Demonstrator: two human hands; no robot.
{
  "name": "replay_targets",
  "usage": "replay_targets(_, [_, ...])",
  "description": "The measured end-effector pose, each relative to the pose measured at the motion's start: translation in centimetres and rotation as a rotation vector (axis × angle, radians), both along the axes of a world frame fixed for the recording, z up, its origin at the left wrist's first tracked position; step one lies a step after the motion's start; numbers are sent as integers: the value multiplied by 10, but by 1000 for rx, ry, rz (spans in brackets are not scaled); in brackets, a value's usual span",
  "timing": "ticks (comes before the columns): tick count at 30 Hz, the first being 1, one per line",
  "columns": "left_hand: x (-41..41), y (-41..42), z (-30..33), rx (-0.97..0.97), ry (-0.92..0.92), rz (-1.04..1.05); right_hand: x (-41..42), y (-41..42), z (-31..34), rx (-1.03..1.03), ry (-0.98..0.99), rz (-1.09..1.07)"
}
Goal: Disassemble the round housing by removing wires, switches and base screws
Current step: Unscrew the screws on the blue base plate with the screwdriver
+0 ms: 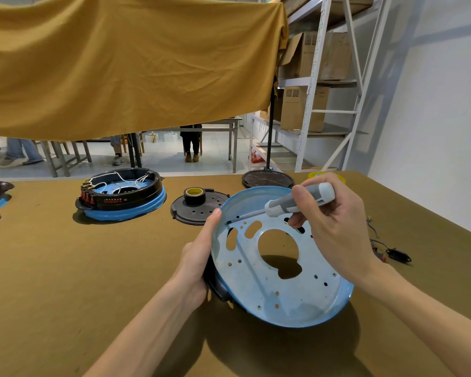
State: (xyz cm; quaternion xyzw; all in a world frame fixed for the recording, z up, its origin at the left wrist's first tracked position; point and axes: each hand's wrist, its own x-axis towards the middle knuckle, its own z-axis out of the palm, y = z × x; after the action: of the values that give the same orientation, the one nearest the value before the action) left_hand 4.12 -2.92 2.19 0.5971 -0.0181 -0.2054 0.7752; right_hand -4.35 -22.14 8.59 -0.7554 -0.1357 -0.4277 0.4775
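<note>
- Both hands are busy: the left hand (201, 257) clamps the rim of the round housing (280, 284) at its nine o'clock side, thumb lying along the blue edge, fingers hidden behind the black underside.
- Over at the housing's two o'clock, the right hand (335, 221) is wrapped around the grey-and-white handle of a screwdriver (297, 202).
- Its long axis runs from two o'clock down toward eight o'clock; the shaft tip sits against the inner wall near the thumb of the left hand, at the plate's ten o'clock.
- Tilted off the table (65, 268), the housing turns its open, dish-like face toward the camera and up; its low edge at five o'clock is nearest the cloth.
- Inside the dish lies only a bare metal plate with a large central cut-out, several oval slots and small holes.
- At ten o'clock from it, a second housing (120, 194) rests flat with white wires and red switches inside its black ring.
- Between the two lies a dark perforated cover (199, 210), touching or just behind the tilted rim, with a tape roll (195, 194) on top.
- At three o'clock, loose wires with a small black part (392, 253) lie on the table, well apart from the housing.
- A mustard cloth (131, 63) hangs across the twelve o'clock view.
</note>
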Motion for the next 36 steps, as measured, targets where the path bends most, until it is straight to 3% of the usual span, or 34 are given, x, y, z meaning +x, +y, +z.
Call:
replay_targets(7, [-3,1,2,43,11,-20,2,5,23,-305,43,-47])
replay_targets(11, [-1,0,1,148,18,-60,23,21,62,-541,145,-195])
replay_targets(16, [7,9,4,381,49,-335,58,45,93,-788,368,-394])
replay_targets(20, [17,26,8,439,147,-555,71,51,104,-791,625,-232])
replay_targets(25, [19,23,4,416,195,-611,72,40,103,-710,823,-145])
replay_targets(31, [19,21,1,401,77,-715,65,25,110,-601,859,-100])
replay_targets(36, [19,21,3,282,98,-796,54,26,127,-682,850,-91])
